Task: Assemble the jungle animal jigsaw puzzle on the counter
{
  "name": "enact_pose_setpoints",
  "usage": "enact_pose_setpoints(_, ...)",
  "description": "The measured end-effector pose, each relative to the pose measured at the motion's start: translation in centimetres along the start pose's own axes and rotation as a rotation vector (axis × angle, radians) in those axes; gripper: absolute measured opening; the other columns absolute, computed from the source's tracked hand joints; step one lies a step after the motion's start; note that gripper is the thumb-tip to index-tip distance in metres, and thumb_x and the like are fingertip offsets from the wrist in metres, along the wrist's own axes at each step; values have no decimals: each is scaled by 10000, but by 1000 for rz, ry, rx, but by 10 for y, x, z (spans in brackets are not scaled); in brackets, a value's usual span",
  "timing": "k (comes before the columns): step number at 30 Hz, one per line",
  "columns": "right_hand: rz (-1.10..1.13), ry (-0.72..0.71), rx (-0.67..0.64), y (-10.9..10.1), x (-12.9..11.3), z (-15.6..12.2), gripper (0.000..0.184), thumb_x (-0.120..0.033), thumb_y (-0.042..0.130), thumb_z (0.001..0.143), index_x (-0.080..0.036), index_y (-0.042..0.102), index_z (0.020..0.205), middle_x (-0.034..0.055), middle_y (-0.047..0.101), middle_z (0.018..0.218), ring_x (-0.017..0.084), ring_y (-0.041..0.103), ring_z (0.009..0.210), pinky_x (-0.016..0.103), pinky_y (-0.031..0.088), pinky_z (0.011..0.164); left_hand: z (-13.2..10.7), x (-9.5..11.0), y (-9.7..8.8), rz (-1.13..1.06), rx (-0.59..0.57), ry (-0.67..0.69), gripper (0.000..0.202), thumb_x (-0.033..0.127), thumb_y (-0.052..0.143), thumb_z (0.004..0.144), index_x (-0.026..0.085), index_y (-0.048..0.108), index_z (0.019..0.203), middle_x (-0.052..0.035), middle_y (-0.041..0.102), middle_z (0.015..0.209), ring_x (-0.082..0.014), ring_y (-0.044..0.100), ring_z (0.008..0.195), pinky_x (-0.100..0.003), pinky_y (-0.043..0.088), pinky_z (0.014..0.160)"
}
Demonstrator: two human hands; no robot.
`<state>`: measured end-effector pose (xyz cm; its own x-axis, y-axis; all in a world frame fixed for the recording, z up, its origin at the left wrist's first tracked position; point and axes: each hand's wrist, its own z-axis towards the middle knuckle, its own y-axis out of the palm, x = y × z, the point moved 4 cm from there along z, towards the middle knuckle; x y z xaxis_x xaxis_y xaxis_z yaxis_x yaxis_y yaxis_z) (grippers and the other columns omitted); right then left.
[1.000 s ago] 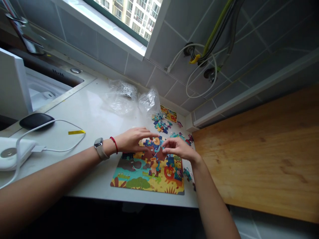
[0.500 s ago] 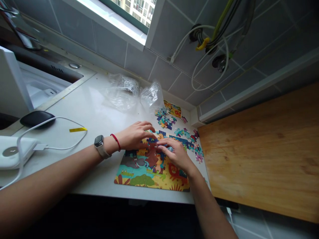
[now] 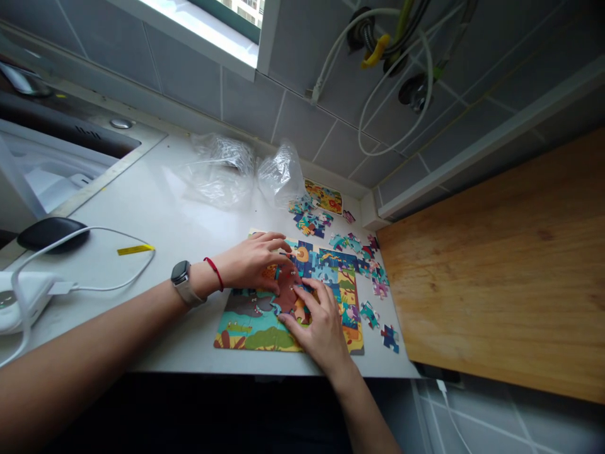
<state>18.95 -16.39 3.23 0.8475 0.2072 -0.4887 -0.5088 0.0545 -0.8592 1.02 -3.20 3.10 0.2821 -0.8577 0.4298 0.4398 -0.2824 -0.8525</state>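
Note:
A colourful animal jigsaw puzzle (image 3: 255, 321) lies near the front edge of a white counter (image 3: 161, 208). My left hand (image 3: 253, 261), with a watch and a red string at the wrist, rests on the puzzle's upper left part, fingers stretched toward the middle. Flat on the puzzle's centre lies my right hand (image 3: 319, 325), fingers spread and pressing down on the pieces. Neither hand holds anything. Loose puzzle pieces (image 3: 373, 277) lie scattered to the right of the puzzle and behind it (image 3: 309, 221).
Crumpled clear plastic bags (image 3: 236, 170) sit at the back by the tiled wall. To the left are a black mouse (image 3: 47, 232), a white cable (image 3: 113, 252), a white device (image 3: 19, 296) and a sink (image 3: 61, 164). A wooden board (image 3: 501, 271) lies on the right.
My right hand has moved down and left from the puzzle's upper right edge and now lies flat on its centre. The left hand has stayed nearly in place. The view has shifted.

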Motion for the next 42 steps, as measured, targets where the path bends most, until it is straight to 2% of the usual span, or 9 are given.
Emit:
enact_pose_setpoints(7, -5, -91, -84, -4, 4, 0, 447, -389, 815, 879, -290, 729, 1306, 110, 567, 1479, 340, 498, 1381, 579, 461, 1168, -2, -9, -1, 10, -8, -21, 408, 570, 839, 811, 335, 786, 1140, -74, 676, 1352, -392, 505, 1380, -548, 434, 1116)
enact_pose_setpoints(12, -25, -133, -110, -2, 9, -2, 461, -408, 794, 907, -323, 710, 1352, 90, 548, 1539, 344, 462, 1437, 597, 454, 1177, -2, -8, 0, -7, -5, -47, 511, 601, 842, 791, 307, 762, 1202, -95, 678, 1344, -412, 507, 1387, -559, 447, 1112)
enact_pose_setpoints(17, -85, -163, -144, 2, 10, -6, 499, -436, 754, 936, -366, 659, 1421, 77, 464, 1633, 369, 417, 1484, 638, 442, 1172, -3, -7, 2, -10, -14, -53, 523, 620, 803, 823, 289, 753, 1225, -122, 643, 1377, -450, 485, 1406, -602, 434, 1120)
enact_pose_setpoints(24, -61, -144, -64, 6, 7, -10, 505, -405, 749, 933, -342, 659, 1426, 71, 496, 1618, 363, 434, 1485, 616, 447, 1176, -4, -7, 3, -13, 4, -52, 504, 616, 755, 868, 291, 741, 1253, -129, 616, 1398, -458, 463, 1424, -609, 417, 1140)
enact_pose_setpoints(30, 15, -145, -7, 6, 11, -13, 761, -454, 771, 911, -291, 466, 1589, 109, 555, 1567, 354, 461, 1476, 600, 456, 1176, -4, -7, 5, -11, -11, -48, 548, 638, 759, 852, 287, 729, 1272, -136, 602, 1416, -462, 450, 1433, -618, 423, 1129)
enact_pose_setpoints(32, 54, -146, 57, 4, 11, -14, 669, -402, 755, 931, -284, 521, 1547, 114, 599, 1516, 340, 491, 1450, 585, 471, 1166, -5, -8, 6, -29, 1, -57, 554, 648, 758, 847, 288, 732, 1268, -135, 602, 1415, -464, 453, 1430, -622, 418, 1134)
enact_pose_setpoints(35, 90, -155, 144, 0, 10, -16, 338, -289, 723, 953, -284, 723, 1290, 104, 671, 1403, 319, 536, 1389, 567, 500, 1135, -5, -9, 8, -42, 7, -67, 560, 663, 745, 853, 290, 733, 1271, -136, 600, 1421, -471, 451, 1431, -636, 408, 1139)
enact_pose_setpoints(37, 98, -173, 168, -1, 8, -17, 200, -253, 717, 951, -286, 775, 1139, 97, 697, 1342, 313, 564, 1346, 564, 517, 1112, -5, -8, 8, -41, 13, -70, 573, 662, 758, 842, 294, 729, 1280, -138, 597, 1426, -476, 447, 1434, -642, 407, 1138)
enact_pose_setpoints(42, 121, -232, 155, -2, 3, -18, 184, -268, 740, 941, -297, 791, 1116, 92, 702, 1327, 310, 593, 1288, 559, 553, 1066, -4, -6, 8, -9, -8, -67, 590, 628, 780, 838, 277, 714, 1308, -152, 597, 1430, -479, 446, 1435, -643, 420, 1127)
